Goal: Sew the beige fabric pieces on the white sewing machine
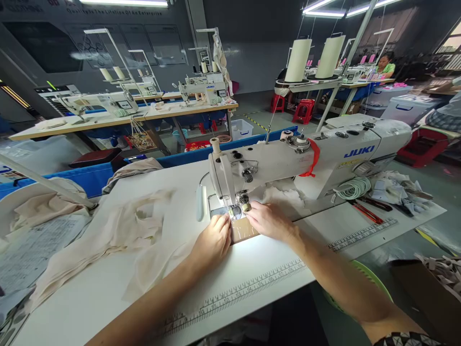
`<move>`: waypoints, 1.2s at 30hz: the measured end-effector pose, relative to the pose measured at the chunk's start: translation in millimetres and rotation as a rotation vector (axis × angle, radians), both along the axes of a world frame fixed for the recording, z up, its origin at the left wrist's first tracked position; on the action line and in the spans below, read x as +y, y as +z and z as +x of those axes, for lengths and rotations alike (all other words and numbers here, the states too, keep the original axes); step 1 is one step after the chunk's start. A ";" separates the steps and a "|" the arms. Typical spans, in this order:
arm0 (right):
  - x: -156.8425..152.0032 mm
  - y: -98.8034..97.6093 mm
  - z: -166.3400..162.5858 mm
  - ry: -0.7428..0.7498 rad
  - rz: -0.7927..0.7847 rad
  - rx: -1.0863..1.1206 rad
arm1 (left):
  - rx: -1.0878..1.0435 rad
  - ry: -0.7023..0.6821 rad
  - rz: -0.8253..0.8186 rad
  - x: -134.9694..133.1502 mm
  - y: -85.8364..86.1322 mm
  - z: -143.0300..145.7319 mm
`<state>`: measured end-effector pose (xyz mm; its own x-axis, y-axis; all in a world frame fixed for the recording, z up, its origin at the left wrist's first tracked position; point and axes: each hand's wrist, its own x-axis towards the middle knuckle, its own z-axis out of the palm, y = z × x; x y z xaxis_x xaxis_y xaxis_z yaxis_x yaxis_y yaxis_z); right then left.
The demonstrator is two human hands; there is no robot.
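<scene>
A white JUKI sewing machine (266,161) stands on the worktable, its lamp lighting the needle area. My left hand (212,240) is closed just left of the presser foot (232,211), fingertips pressed together. Sheer beige cloth (154,271) runs from under my left wrist to that hand, apparently pinched at its edge. My right hand (270,221) is closed to the right of the needle, thumb and forefinger by the foot; what they hold is hidden. A tan plate (243,229) with white marks lies between my hands.
More beige cloth (122,226) and a written sheet (39,245) lie at left. A printed ruler (234,295) follows the front edge. Red-handled snips (367,211), a coil of pale cord (355,188) and scraps (399,190) sit at right. Thread cones (298,60) stand behind; a person (387,65) sits far back.
</scene>
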<state>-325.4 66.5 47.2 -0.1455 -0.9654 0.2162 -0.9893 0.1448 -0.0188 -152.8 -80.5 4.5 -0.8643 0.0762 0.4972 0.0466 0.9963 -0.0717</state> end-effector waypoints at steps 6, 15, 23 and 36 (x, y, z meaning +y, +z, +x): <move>0.4 -3.7 0.9 0.021 -0.024 -0.009 | 0.019 0.010 0.006 1.1 0.8 0.9; -5.2 -14.2 3.3 -0.054 -0.100 -0.168 | -0.006 0.013 -0.025 2.4 1.2 0.8; -19.5 -12.3 -4.8 -0.215 -0.143 -0.372 | 0.004 -0.007 -0.022 -1.2 -1.6 -0.4; -21.9 -15.5 -4.2 -0.263 -0.164 -0.332 | 0.013 -0.009 0.093 -9.2 0.9 -6.7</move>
